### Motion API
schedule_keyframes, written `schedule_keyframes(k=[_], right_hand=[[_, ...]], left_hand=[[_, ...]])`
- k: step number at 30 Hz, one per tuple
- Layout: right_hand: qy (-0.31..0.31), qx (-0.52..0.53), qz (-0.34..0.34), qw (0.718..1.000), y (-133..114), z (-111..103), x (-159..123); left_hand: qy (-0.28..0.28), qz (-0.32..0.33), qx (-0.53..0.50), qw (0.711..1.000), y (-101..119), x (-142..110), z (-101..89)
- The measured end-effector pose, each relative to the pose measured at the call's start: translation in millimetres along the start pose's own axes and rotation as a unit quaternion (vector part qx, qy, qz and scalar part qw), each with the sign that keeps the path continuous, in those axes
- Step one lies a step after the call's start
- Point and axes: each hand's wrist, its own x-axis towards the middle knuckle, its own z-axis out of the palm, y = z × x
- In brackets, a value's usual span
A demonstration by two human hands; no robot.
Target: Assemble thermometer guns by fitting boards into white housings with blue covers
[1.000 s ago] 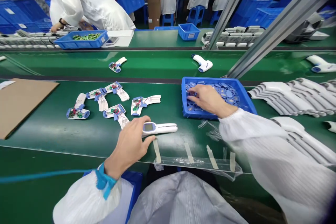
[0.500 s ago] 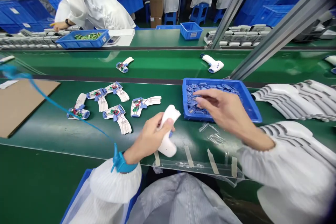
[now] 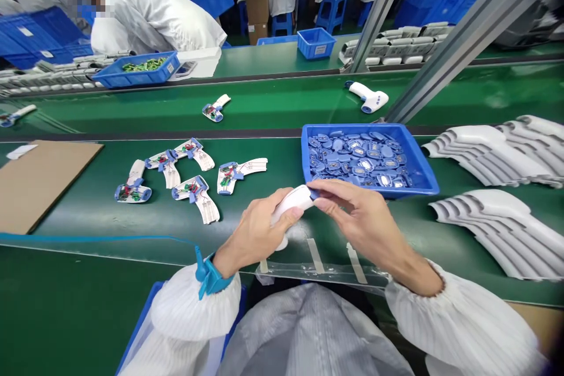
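My left hand (image 3: 259,226) is wrapped round a white thermometer-gun housing (image 3: 296,200), its handle end pointing up and right. My right hand (image 3: 359,211) pinches a small blue plastic cap (image 3: 313,193) against that end of the housing; the fingertips hide part of it. Just behind my right hand stands a blue tray (image 3: 423,185) with many blue caps (image 3: 352,155) like it. Left of my hands lie several opened housing halves (image 3: 198,195) with circuit boards, wires and blue parts in them.
Stacked white shells (image 3: 497,211) lie at the right. A conveyor (image 3: 273,103) runs behind the bench, carrying a white-and-blue thermometer gun (image 3: 369,97) and an open half (image 3: 215,108). A metal post (image 3: 458,41) slants down at the right. A brown board (image 3: 48,182) lies far left; a co-worker (image 3: 154,12) bends over the opposite bench.
My right hand has come from the tray to the housing, bringing a blue cap to its end. My left hand has tilted the housing towards the right. The guns on the conveyor have shifted right.
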Motion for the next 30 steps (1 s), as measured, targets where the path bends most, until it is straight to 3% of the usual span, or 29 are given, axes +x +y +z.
schedule_keyframes(k=[3, 7, 10, 12, 15, 17, 19, 22, 24, 26, 28, 30], right_hand=[[-0.032, -0.048, -0.016, 0.998, -3.1, 5.8, -4.0], [0.027, -0.117, -0.065, 0.991, 0.1, 13.8, -14.7], [0.009, -0.14, -0.069, 0.988, 3.8, 9.0, -27.4], [-0.014, -0.157, -0.082, 0.984, 5.3, 5.4, -38.1], [-0.027, -0.195, -0.101, 0.975, 5.2, 9.4, -54.5], [-0.016, -0.225, -0.097, 0.969, 3.4, 17.8, -63.2], [0.0, -0.23, -0.077, 0.97, 1.6, 26.6, -68.5], [0.005, -0.159, 0.026, 0.987, 3.9, 34.5, -69.7], [0.016, -0.068, 0.139, 0.988, 10.5, 36.4, -67.7], [0.012, 0.045, 0.257, 0.965, 18.3, 37.8, -65.3], [-0.032, 0.134, 0.36, 0.923, 22.6, 39.7, -63.4], [-0.1, 0.155, 0.411, 0.893, 20.5, 41.6, -62.2]], left_hand=[[0.015, 0.044, 0.09, 0.995, 2.1, 1.7, 3.3], [0.069, 0.111, 0.229, 0.965, -3.7, 4.8, 13.6], [0.098, 0.159, 0.224, 0.957, -10.5, 2.1, 23.9], [0.188, 0.128, 0.186, 0.956, -16.2, 0.5, 34.0], [0.333, 0.046, 0.191, 0.922, -25.4, 5.7, 49.0], [0.338, 0.044, 0.226, 0.912, -29.4, 14.1, 52.3], [0.294, 0.05, 0.241, 0.923, -30.1, 21.3, 48.1], [0.205, 0.015, 0.2, 0.958, -26.9, 16.8, 35.7], [0.192, 0.023, 0.14, 0.971, -26.0, 1.1, 32.6], [0.223, 0.076, 0.073, 0.969, -28.6, -18.0, 37.3], [0.295, 0.122, 0.009, 0.948, -34.0, -31.0, 47.2], [0.389, 0.094, -0.032, 0.916, -39.6, -31.2, 56.4]])
